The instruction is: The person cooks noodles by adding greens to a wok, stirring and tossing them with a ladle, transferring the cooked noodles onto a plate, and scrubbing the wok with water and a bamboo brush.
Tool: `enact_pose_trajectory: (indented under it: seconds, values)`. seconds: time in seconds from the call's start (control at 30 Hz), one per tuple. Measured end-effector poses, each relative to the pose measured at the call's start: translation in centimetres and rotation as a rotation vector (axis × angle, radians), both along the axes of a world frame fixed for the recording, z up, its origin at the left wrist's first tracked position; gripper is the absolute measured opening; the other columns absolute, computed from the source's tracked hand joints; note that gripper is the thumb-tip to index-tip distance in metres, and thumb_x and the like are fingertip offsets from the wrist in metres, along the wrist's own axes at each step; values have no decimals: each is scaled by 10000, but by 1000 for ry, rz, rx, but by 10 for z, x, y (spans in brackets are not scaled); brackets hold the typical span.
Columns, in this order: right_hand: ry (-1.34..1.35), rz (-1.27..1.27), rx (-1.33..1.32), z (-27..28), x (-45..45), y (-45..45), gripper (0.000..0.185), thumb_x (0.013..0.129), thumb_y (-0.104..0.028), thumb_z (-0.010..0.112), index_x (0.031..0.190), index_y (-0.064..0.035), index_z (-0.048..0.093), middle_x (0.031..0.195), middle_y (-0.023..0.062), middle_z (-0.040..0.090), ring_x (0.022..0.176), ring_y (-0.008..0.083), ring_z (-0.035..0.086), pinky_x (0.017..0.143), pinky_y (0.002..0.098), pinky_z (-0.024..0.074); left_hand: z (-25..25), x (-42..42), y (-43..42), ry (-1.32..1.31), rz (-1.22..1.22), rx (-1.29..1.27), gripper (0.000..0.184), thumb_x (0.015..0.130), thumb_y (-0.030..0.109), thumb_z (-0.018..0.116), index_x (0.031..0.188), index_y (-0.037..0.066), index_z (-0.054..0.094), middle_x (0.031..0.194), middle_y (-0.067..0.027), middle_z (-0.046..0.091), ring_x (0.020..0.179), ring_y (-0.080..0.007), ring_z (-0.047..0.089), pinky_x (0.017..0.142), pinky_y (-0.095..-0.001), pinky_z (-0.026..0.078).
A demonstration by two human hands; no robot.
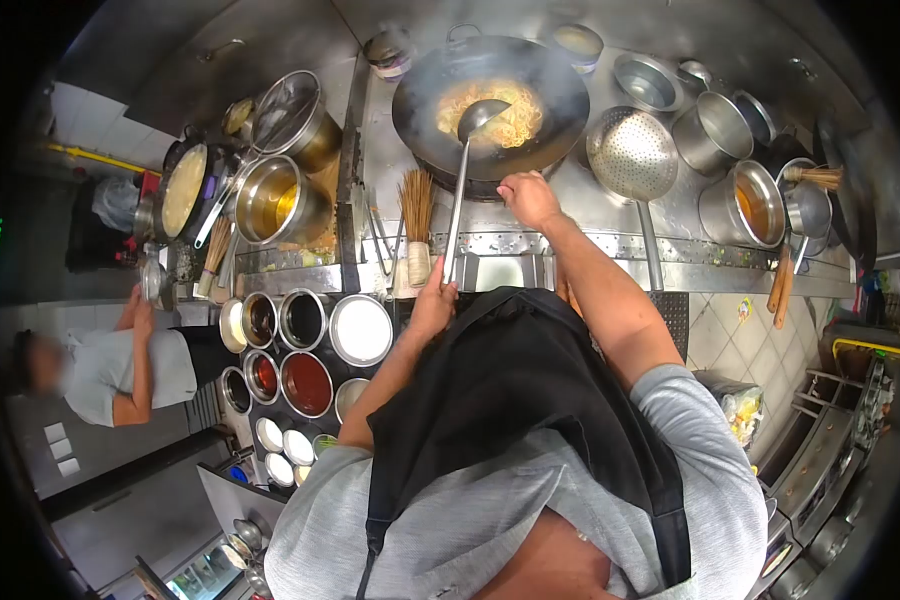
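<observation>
My left hand (434, 302) is closed around the handle end of a long metal ladle (458, 210). The ladle reaches forward, its bowl down among the noodles (520, 125) in a large dark wok (415, 110). Steam rises from the wok. At the wok's near edge is my right hand (530, 198), fingers curled in; whatever it may grip is hidden. A bamboo wok brush (416, 215) stands just left of the ladle handle. To the right of the wok lies a perforated skimmer (632, 155), its handle pointing towards me.
Metal pots (712, 132) and an oil pot (753, 205) stand at the right. Another oil pot (278, 205) is at the left. Round sauce containers (307, 384) sit beside my left arm. A co-worker (150, 365) stands at far left, holding a ladle.
</observation>
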State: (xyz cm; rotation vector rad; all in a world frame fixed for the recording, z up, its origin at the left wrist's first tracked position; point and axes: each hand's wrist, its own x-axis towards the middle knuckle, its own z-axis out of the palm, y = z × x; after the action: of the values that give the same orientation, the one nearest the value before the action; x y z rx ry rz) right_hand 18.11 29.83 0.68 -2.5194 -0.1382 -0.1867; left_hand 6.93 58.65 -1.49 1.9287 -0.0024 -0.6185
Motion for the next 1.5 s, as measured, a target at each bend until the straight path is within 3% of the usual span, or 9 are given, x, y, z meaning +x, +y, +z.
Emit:
enact_pose_trajectory:
  seconds: [0.07, 0.17, 0.37, 0.83, 1.07, 1.17, 1.27, 1.37, 1.5]
  values:
    - [-5, -6, 9, 1, -1, 1, 207, 967, -225, 648, 928, -51, 752, 954, 163, 743, 966, 341, 675, 962, 444, 470, -23, -7, 0, -17, 26, -60, 663, 1055, 129, 581, 1640, 176, 274, 774, -40, 582, 567, -117, 528, 536, -309, 478]
    - [-11, 8, 1, -4, 0, 1, 204, 968, -223, 645, 924, -50, 744, 956, 168, 738, 972, 339, 670, 957, 444, 470, -6, -4, 2, 35, -5, 57, 641, 1048, 136, 591, 1623, 133, 309, 936, -122, 684, 721, -213, 662, 673, -348, 545]
    - [-46, 8, -3, -12, 0, -1, 199, 974, -229, 643, 938, -57, 736, 990, 158, 731, 979, 352, 652, 945, 443, 473, -9, -1, 11, -127, -21, 100, 591, 1028, 150, 611, 1566, 50, 386, 1359, -300, 618, 1264, -431, 610, 1056, -432, 469]
    - [-10, 5, -41, -4, -3, 0, 196, 980, -232, 635, 995, -64, 735, 1014, 150, 726, 1000, 350, 635, 949, 439, 481, -15, -1, 9, -90, -2, 93, 591, 1022, 162, 625, 1554, 58, 390, 1338, -293, 630, 1256, -419, 617, 1050, -430, 477]
    - [-5, 8, -30, -6, -2, -1, 194, 977, -234, 639, 990, -69, 740, 1012, 145, 723, 1011, 353, 631, 948, 443, 481, -15, -3, 9, -223, -14, 76, 598, 1013, 164, 638, 1557, 71, 407, 1289, -297, 653, 1215, -420, 641, 1030, -431, 489]
    - [-23, 14, -27, -10, -1, -2, 192, 976, -234, 643, 993, -69, 741, 1014, 141, 723, 1012, 353, 630, 952, 443, 482, 29, -5, -1, 7, 54, 163, 603, 1001, 169, 652, 1553, 62, 433, 1186, -270, 700, 1065, -366, 695, 962, -413, 515]
    - [17, 11, -16, -6, -2, -2, 192, 975, -232, 644, 997, -68, 742, 1017, 140, 723, 1021, 350, 629, 956, 442, 483, 17, -9, 7, -261, -3, 180, 611, 992, 179, 666, 1548, 51, 448, 1040, -217, 731, 840, -269, 690, 832, -377, 541]
    - [9, 17, -19, -9, -1, -3, 193, 975, -232, 645, 989, -63, 739, 1015, 146, 723, 1020, 353, 634, 957, 444, 483, 50, -1, 14, -154, -73, 122, 641, 1003, 131, 649, 1587, 70, 393, 802, -36, 611, 622, -123, 527, 596, -308, 486]
    - [-11, 31, -21, -13, 1, -3, 195, 977, -233, 642, 977, -61, 735, 1015, 156, 723, 1015, 360, 643, 957, 449, 480, 82, 22, 12, 53, -126, 31, 668, 1000, 150, 667, 1598, 79, 379, 782, -14, 596, 515, -88, 459, 478, -280, 428]
